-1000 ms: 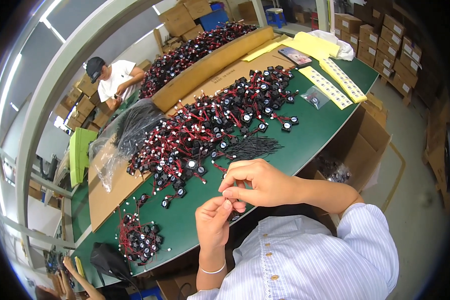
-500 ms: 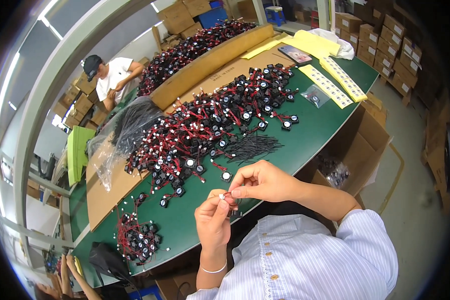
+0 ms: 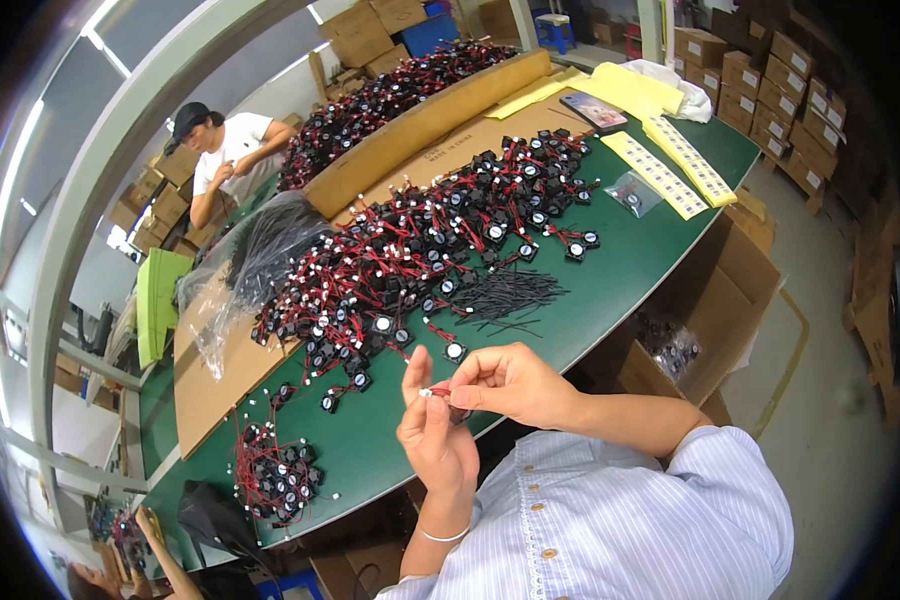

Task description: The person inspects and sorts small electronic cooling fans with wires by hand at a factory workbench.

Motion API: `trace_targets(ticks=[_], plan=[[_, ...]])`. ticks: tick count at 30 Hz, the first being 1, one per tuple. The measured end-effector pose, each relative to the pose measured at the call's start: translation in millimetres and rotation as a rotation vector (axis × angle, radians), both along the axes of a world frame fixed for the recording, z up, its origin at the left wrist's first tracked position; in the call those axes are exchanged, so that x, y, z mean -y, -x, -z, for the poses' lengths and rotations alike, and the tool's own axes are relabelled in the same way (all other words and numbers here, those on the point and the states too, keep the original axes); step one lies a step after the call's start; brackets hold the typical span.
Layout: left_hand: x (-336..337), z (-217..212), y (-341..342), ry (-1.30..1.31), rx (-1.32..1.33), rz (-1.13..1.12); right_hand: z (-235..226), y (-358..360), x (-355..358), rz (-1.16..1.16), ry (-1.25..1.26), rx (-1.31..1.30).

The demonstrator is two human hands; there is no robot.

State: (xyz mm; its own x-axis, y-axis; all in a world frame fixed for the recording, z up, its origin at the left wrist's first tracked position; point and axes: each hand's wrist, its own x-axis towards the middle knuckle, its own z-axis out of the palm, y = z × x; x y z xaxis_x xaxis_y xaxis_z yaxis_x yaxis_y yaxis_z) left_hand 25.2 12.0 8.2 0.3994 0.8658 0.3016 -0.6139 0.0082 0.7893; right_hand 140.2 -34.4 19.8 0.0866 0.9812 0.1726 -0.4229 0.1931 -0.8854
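Observation:
Just past the table's near edge, my left hand pinches a small white plug on red wires between thumb and fingers, with one finger raised. My right hand closes its thumb and fingertips on the same wires, touching the left. A dark part shows under the fingers, mostly hidden. Ahead lies a big heap of small black fans with red leads and white plugs. Thin black ties lie loose in front of it. One single fan sits nearest my hands.
A smaller pile of fans lies at left on the green table. Yellow label sheets, a phone and a clear bag are at far right. An open carton stands below the right edge. A co-worker stands across.
Both hands have shifted slightly; the right has moved lower. A left finger has lifted upright, and the plug has moved left between the fingertips. The co-worker across has changed posture.

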Motion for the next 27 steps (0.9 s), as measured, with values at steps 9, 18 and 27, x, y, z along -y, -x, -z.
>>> trace_targets(ticks=[9, 18, 27], plan=[[8, 2, -6, 0.044, 0.003, 0.025, 1, -3, 3, 0.066, -0.030, 0.325], [-12, 10, 5, 0.110, 0.092, 0.549, -3, -9, 9, -0.260, 0.081, 0.100], [2, 8, -3, 0.211, 0.086, 0.165, -12, -1, 19, 0.310, -0.138, 0.729]])
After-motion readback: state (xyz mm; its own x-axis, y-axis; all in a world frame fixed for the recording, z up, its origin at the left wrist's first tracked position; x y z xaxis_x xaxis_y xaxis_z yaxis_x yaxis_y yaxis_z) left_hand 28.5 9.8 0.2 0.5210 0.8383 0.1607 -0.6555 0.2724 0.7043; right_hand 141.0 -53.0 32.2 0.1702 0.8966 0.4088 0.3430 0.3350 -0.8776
